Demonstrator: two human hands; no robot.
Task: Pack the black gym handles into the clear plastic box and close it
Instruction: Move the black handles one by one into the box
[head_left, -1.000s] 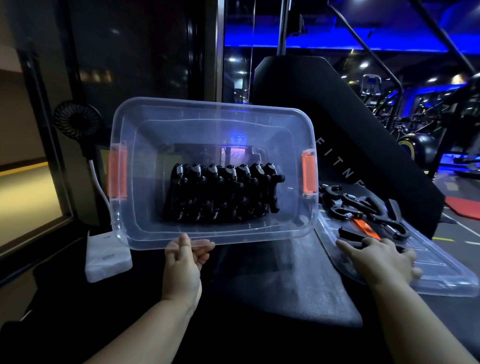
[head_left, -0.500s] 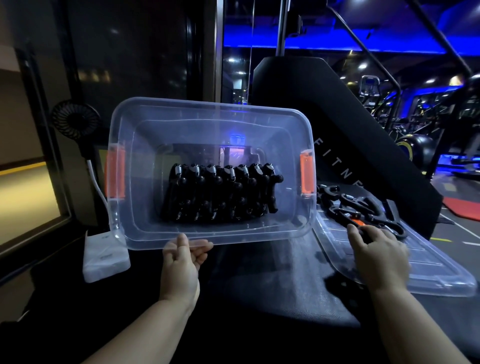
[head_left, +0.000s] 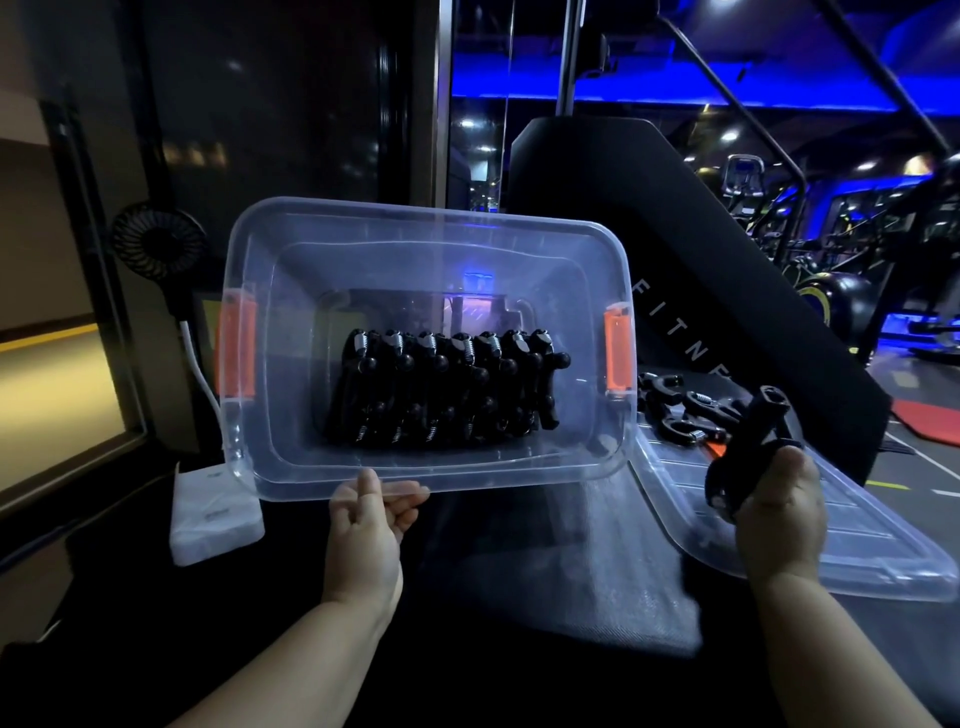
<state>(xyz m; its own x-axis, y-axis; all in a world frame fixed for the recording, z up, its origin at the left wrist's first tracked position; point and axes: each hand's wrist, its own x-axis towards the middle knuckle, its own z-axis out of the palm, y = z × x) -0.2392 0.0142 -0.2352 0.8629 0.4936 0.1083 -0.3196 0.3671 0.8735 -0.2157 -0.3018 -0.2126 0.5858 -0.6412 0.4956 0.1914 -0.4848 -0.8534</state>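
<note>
A small black fan (head_left: 158, 247) and a white box (head_left: 215, 514) sit left of a black padded machine (head_left: 701, 270).

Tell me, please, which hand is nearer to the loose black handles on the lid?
Right. The right hand, holding one handle, is in front of the loose handles; the left hand holds the box's near rim, well to their left.

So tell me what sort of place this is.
Probably a gym: exercise machines in the background, a black panel lettered FITN, and black gym handles packed in the clear plastic box.
</note>
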